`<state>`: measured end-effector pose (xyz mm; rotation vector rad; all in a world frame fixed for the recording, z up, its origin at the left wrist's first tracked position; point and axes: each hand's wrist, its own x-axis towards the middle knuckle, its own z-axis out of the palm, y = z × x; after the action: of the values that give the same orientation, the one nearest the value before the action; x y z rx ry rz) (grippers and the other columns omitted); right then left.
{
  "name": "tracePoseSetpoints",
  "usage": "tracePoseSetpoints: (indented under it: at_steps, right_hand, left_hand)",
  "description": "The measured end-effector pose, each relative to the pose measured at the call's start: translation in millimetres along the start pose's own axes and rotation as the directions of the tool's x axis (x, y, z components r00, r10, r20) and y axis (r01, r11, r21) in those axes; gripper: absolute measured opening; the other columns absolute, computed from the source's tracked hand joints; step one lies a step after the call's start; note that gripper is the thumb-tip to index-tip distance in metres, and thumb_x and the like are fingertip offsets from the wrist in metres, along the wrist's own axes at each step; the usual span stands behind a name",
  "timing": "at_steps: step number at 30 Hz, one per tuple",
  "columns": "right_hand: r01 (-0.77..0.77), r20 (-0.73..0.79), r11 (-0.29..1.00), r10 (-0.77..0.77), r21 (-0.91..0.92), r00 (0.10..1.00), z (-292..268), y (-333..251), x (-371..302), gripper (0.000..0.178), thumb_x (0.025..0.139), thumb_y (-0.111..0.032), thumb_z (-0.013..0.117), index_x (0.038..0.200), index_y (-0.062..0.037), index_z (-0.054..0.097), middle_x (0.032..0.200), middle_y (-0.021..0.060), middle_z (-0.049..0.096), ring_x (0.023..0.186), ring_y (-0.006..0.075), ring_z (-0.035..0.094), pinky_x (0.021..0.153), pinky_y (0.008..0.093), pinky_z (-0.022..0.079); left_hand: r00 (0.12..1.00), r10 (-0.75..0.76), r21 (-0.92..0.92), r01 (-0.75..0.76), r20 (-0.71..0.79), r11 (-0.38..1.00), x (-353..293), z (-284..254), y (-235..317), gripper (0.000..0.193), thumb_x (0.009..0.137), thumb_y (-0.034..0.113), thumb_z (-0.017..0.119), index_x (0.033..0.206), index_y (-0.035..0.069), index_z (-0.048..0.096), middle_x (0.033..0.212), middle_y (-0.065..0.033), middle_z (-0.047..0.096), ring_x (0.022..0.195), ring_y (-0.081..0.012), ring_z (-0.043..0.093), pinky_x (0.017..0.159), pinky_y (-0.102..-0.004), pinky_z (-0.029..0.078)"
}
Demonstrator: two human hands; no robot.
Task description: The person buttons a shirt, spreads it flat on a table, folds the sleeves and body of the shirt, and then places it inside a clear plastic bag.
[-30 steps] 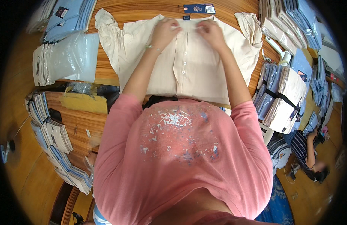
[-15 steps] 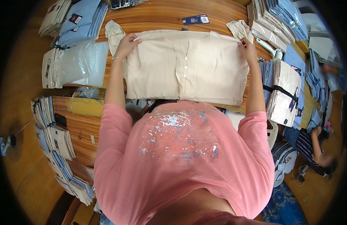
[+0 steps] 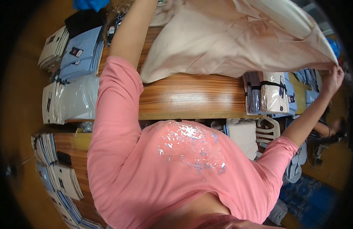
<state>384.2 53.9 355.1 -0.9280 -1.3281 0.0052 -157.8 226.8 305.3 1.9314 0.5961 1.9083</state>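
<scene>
A cream shirt (image 3: 211,42) is spread out and lifted above the far side of the table, its fabric slanting and partly blurred, with its upper part cut off by the picture's edge. At the far right, my right hand (image 3: 333,81) is closed on a corner of the shirt, pulling the cloth taut. My left arm stretches up past the top edge, so the left hand is out of view; the shirt's left part lies beside that forearm.
The wooden table (image 3: 191,95) shows below the shirt. Folded blue shirts (image 3: 79,53) and clear-bagged garments (image 3: 79,97) are stacked at left. Strapped cream packs (image 3: 274,91) stand at right, near a white chair (image 3: 268,129). A phone (image 3: 64,158) lies on the left table.
The shirt has gone from lying flat on the table to being raised and swung out. My right hand has moved far right with its corner; my left arm has reached upward out of view.
</scene>
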Motion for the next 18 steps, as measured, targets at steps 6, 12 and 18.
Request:
tracePoseSetpoints:
  at_steps: [6, 12, 18]
  right_hand:
    - [-0.294, 0.405, 0.955, 0.279, -0.024, 0.871, 49.9, -108.9, -95.7, 0.016, 0.092, -0.014, 0.050, 0.102, -0.0028, 0.055, 0.093, 0.0029, 0.057, 0.085, 0.0114, 0.053, 0.075, 0.0261, 0.044]
    - [-0.632, 0.931, 0.775, 0.246, -0.022, 0.269, 249.9, -160.8, -356.3, 0.025, 0.093, -0.019, 0.047, 0.104, 0.0008, 0.059, 0.095, 0.0052, 0.057, 0.087, 0.0158, 0.050, 0.082, 0.0314, 0.043]
    - [-0.718, 0.879, 0.650, 0.160, 0.248, 0.448, 285.3, -87.7, -367.4, 0.040, 0.088, -0.017, 0.050, 0.125, -0.0025, 0.048, 0.124, 0.0111, 0.052, 0.119, 0.0243, 0.044, 0.101, 0.0365, 0.031]
  left_hand:
    - [0.975, -0.201, -0.184, 0.215, 0.090, 0.959, -41.6, -64.0, -49.0, 0.008, 0.087, 0.005, 0.056, 0.094, 0.004, 0.058, 0.084, -0.0018, 0.058, 0.079, -0.0108, 0.055, 0.070, -0.0236, 0.045]
    - [0.644, -0.743, -0.198, 0.716, -0.181, 0.669, -189.2, -239.5, -135.8, 0.039, 0.088, 0.008, 0.056, 0.122, -0.001, 0.040, 0.116, -0.0160, 0.054, 0.104, -0.0225, 0.054, 0.090, -0.0306, 0.045]
    - [0.783, -0.525, 0.537, 0.616, -0.335, 0.576, -345.2, -245.1, -61.4, 0.043, 0.080, 0.005, 0.061, 0.118, -0.003, 0.043, 0.116, -0.0153, 0.051, 0.102, -0.0269, 0.052, 0.090, -0.0339, 0.040]
